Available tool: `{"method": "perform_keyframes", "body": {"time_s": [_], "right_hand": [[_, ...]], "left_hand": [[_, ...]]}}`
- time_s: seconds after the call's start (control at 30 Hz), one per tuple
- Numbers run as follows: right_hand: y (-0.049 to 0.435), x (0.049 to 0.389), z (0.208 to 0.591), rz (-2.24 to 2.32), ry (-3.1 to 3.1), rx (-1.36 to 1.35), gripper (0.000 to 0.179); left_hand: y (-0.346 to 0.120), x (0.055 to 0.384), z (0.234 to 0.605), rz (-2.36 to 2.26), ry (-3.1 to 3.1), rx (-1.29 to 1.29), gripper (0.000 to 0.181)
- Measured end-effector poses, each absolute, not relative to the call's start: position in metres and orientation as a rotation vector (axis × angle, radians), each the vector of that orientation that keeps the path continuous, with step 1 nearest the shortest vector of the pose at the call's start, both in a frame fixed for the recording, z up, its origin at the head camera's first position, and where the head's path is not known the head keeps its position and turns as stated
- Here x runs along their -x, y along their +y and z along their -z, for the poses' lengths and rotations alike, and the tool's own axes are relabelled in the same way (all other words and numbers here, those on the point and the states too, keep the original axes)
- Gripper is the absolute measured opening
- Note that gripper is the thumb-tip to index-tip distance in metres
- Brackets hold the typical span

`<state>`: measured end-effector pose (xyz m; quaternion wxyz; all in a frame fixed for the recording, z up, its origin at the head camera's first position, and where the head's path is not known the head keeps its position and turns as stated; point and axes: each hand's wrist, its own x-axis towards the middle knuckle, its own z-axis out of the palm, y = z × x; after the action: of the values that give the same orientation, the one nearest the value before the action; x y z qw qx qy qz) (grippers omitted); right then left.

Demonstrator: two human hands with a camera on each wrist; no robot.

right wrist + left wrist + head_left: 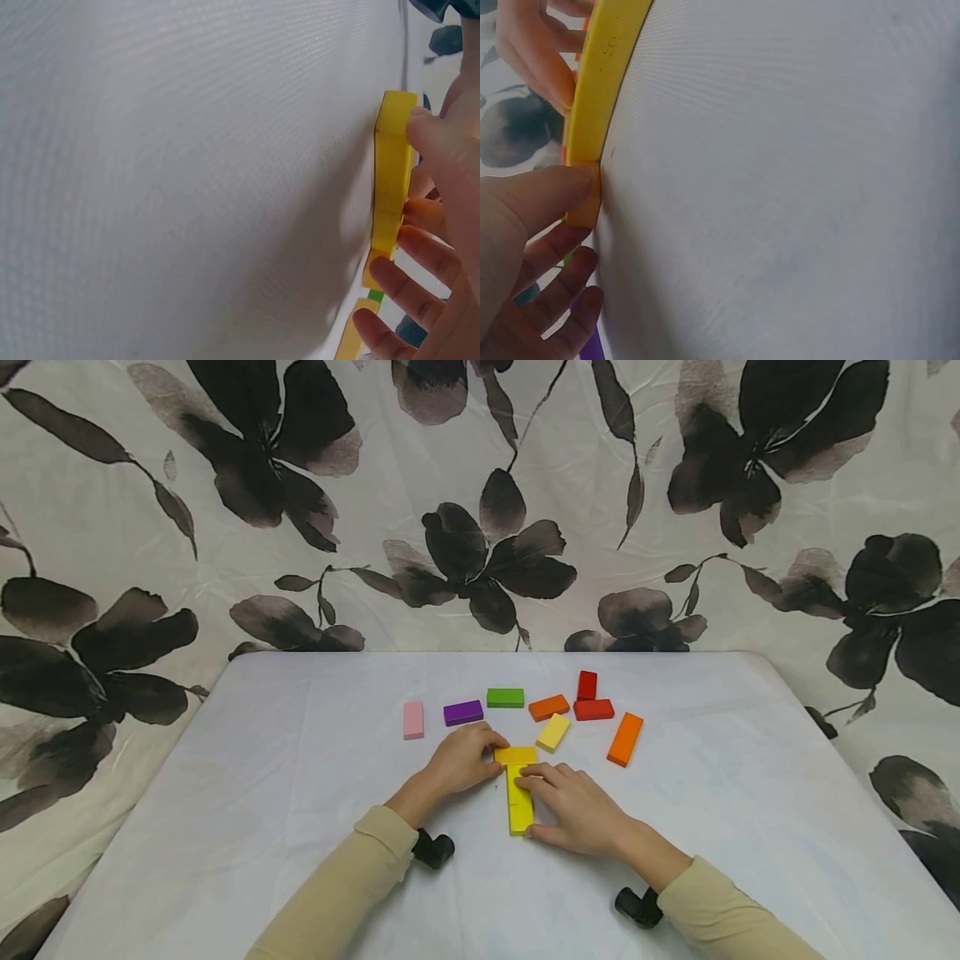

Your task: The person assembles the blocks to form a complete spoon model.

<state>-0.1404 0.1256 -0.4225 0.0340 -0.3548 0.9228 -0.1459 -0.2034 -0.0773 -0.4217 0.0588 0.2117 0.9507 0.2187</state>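
A long yellow block (519, 812) lies lengthwise toward the person, with a shorter amber block (516, 755) set crosswise against its far end, like a T. My left hand (461, 762) pinches the amber block by its left end; in the left wrist view the thumb (551, 191) presses on its near side. Along the right side of the yellow block rests my right hand (579, 806), fingers loosely extended. Its thumb (427, 131) touches near the close end of that block in the right wrist view, while fingertips reach toward the amber block.
Beyond the hands lie loose blocks: pink (413, 721), purple (463, 713), green (506, 697), a short orange (549, 707), pale yellow (553, 732), two red ones (594, 709) touching, and a longer orange (625, 739). A floral cloth (480, 560) hangs behind the white table (225, 793).
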Motion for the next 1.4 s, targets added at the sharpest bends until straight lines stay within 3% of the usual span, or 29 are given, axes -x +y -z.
{"method": "perform_keyframes", "body": {"time_s": [0.3, 0.6, 1.4], "right_hand": [[0.129, 0.144, 0.419, 0.451, 2.921, 1.061, 0.055], [0.138, 0.161, 0.42, 0.591, 3.044, 0.828, 0.051], [0.151, 0.21, 0.427, 0.618, 3.012, 0.366, 0.067]], "left_hand": [[-0.077, 0.203, 0.423, -0.668, 2.89, -0.633, 0.03], [-0.076, 0.203, 0.424, -0.672, 2.885, -0.606, 0.031], [-0.075, 0.202, 0.423, -0.69, 2.892, -0.58, 0.03]]}}
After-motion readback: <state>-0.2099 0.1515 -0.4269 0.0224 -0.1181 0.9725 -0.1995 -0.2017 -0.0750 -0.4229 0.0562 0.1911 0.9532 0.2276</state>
